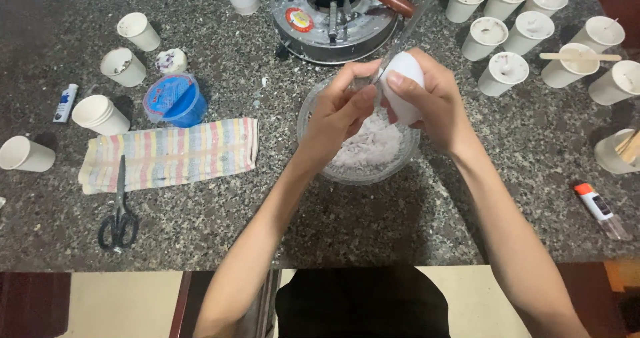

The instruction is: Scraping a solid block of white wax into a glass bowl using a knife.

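Over a clear glass bowl (313, 153) of pale flakes (373, 145), my right hand (433, 105) grips a white egg-shaped lump (407, 78). My left hand (340, 108) holds the handle of a thin clear-bladed knife (407, 35) that slants up to the right, its blade resting against the lump. Both hands hover just above the bowl's far rim, fingers closed on what they hold.
A small gas stove (333, 15) with a little pan stands behind the bowl. Several white paper cups (517, 35) crowd the right side, others sit at left (100, 115). A striped cloth (170, 155), black scissors (119, 211), a blue lidded tub (175, 100) and glue sticks (600, 210) lie around.
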